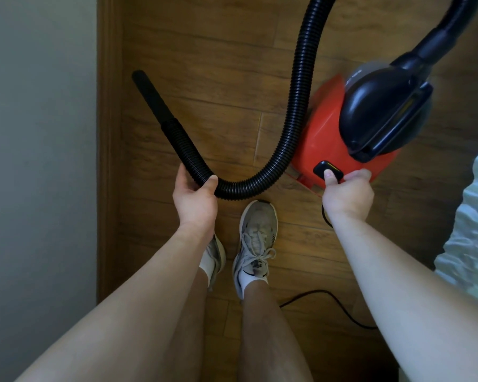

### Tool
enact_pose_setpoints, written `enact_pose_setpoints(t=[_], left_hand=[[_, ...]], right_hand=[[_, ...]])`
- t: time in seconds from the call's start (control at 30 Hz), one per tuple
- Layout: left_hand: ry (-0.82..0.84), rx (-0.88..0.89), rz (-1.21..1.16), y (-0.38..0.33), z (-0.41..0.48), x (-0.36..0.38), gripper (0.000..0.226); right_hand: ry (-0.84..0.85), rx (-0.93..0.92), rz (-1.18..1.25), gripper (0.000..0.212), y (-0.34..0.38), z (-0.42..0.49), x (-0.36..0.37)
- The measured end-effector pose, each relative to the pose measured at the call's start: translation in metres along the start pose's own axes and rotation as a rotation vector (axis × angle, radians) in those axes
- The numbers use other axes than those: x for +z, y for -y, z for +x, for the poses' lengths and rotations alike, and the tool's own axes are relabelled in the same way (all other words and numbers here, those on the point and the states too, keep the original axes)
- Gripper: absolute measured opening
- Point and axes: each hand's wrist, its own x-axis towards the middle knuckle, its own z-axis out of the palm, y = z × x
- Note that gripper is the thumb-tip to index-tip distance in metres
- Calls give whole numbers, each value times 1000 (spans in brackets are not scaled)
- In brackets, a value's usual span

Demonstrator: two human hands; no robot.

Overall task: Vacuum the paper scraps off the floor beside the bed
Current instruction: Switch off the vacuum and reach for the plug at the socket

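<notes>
A red vacuum cleaner [329, 133] with a black top stands on the wooden floor [218, 64] at the right. Its ribbed black hose [298, 106] loops down from the top and curves left to a smooth black nozzle [152, 97] that points up-left. My left hand [195, 198] is shut on the hose just behind the nozzle end. My right hand [347, 193] grips the vacuum's rear edge, its thumb pressed on the black switch [327, 170]. No paper scraps show on the floor.
A pale wall [39, 161] with a wooden skirting board [108, 161] runs down the left. The bed's white bedding [472, 230] fills the right edge. A black power cord [340, 307] trails on the floor behind my right shoe [255, 241].
</notes>
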Motion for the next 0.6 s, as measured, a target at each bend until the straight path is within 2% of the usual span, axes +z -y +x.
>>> enact_pose_setpoints(t=[0.6], left_hand=[[12, -2, -13, -3, 9, -13, 70]], right_hand=[[18, -16, -32, 47, -4, -9, -3]])
